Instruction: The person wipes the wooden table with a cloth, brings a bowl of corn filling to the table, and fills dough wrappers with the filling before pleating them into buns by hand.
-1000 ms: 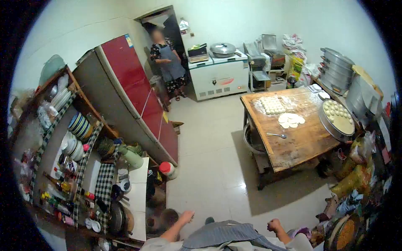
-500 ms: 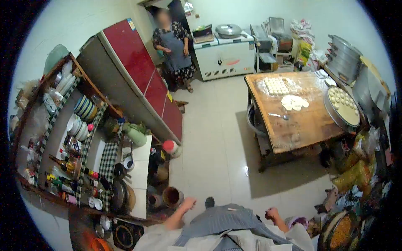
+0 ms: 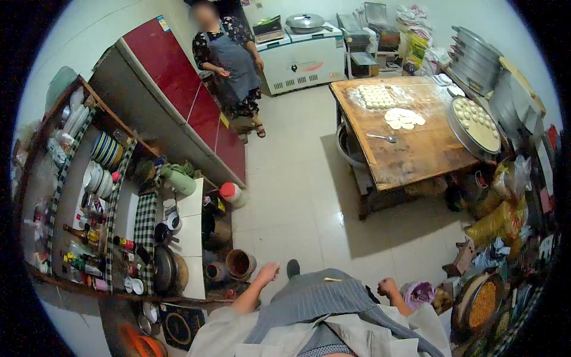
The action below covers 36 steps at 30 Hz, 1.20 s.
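Nearer than a second ago, the other person in a grey apron [image 3: 235, 65] has come out of the doorway, past the front of the freezer [image 3: 303, 64]. Our cook's view has shifted too: the wooden table [image 3: 422, 149] sits higher in it, and more of the cook's own apron [image 3: 321, 291] shows below.

For the dough, I'd judge this has changed nothing. Small lumps [image 3: 376, 96] stand in rows toward the table's far left corner, flat rounds [image 3: 404, 119] lie just nearer, a spoon [image 3: 382, 137] rests by the left edge, and a round tray [image 3: 483, 138] of shaped pieces sits at the right edge.

Both hands hang well short of the table's near edge. The left hand [image 3: 267, 272] has its fingers loosely parted, with nothing visible in them; it is nearest a pail [image 3: 252, 269] beside the white counter's [image 3: 193, 276] near right corner. The right hand [image 3: 388, 288] is curled inward, and I can't tell whether it hides anything small; a purple bag [image 3: 418, 294] is just beside it.
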Each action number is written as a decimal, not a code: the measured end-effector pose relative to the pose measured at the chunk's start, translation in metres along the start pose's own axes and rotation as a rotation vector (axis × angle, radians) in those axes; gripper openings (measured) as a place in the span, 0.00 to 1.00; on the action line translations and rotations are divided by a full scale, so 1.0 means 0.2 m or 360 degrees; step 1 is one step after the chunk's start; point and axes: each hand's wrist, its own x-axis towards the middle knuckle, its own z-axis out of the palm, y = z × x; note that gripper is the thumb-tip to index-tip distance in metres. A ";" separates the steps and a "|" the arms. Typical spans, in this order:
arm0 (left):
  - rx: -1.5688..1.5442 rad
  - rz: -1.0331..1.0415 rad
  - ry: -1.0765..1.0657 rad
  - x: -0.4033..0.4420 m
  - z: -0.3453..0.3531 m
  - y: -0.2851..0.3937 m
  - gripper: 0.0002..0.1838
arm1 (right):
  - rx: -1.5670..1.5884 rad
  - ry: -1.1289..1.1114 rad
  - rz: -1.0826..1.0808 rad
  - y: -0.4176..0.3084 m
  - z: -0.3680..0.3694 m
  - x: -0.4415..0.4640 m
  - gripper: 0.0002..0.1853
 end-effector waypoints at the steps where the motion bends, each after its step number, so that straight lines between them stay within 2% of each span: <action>1: 0.0030 0.0059 -0.0024 0.01 0.00 -0.01 0.20 | -0.0081 0.0045 0.0049 -0.05 -0.01 -0.07 0.15; 4: 0.0040 0.0066 -0.0063 0.03 0.00 0.00 0.21 | -0.0103 0.0075 -0.0417 0.41 0.08 0.30 0.09; 7: 0.0053 0.0011 -0.0085 0.06 0.02 0.01 0.21 | -0.0139 -0.0195 -0.0319 0.15 0.02 0.02 0.09; 9: 0.0108 -0.0007 -0.0118 0.06 0.03 0.02 0.21 | -0.0075 -0.0134 -0.0203 0.08 0.01 -0.07 0.08; 12: 0.0097 -0.0027 -0.0082 0.06 0.06 0.06 0.21 | 0.0190 0.0049 0.0067 -0.26 -0.01 -0.35 0.07; 16: 0.0065 0.0005 -0.0138 0.08 0.07 0.12 0.21 | 0.0347 0.0073 0.0087 -0.30 0.01 -0.38 0.10; 19: 0.0078 -0.0132 -0.0173 0.15 0.11 0.14 0.21 | 0.0371 -0.0029 0.0121 -0.25 -0.01 -0.36 0.10; 21: 0.0080 -0.0079 -0.0207 0.14 0.14 0.16 0.20 | -0.0010 0.0070 0.0026 -0.16 0.02 -0.32 0.10; 25: 0.0152 -0.0054 -0.0231 0.18 0.17 0.24 0.20 | 0.0207 0.0111 0.0141 -0.22 -0.01 -0.42 0.09; 28: 0.0106 -0.0024 -0.0257 0.21 0.19 0.30 0.19 | 0.0071 0.0066 0.0125 -0.25 -0.03 -0.44 0.09; 31: 0.0130 -0.0005 -0.0318 0.18 0.23 0.39 0.19 | 0.0293 0.0162 0.0236 -0.23 -0.05 -0.44 0.12; 33: 0.0181 0.0086 -0.0273 0.21 0.30 0.51 0.19 | -0.0587 0.0348 -0.0066 -0.02 -0.04 -0.34 0.14; 35: 0.0211 -0.0141 -0.0336 0.34 0.25 0.48 0.19 | -0.0862 0.0236 -0.0419 -0.07 -0.01 -0.33 0.11; 36: 0.0257 -0.0035 -0.0365 0.32 0.23 0.49 0.20 | -0.1515 0.0023 -0.0664 -0.11 0.03 -0.32 0.06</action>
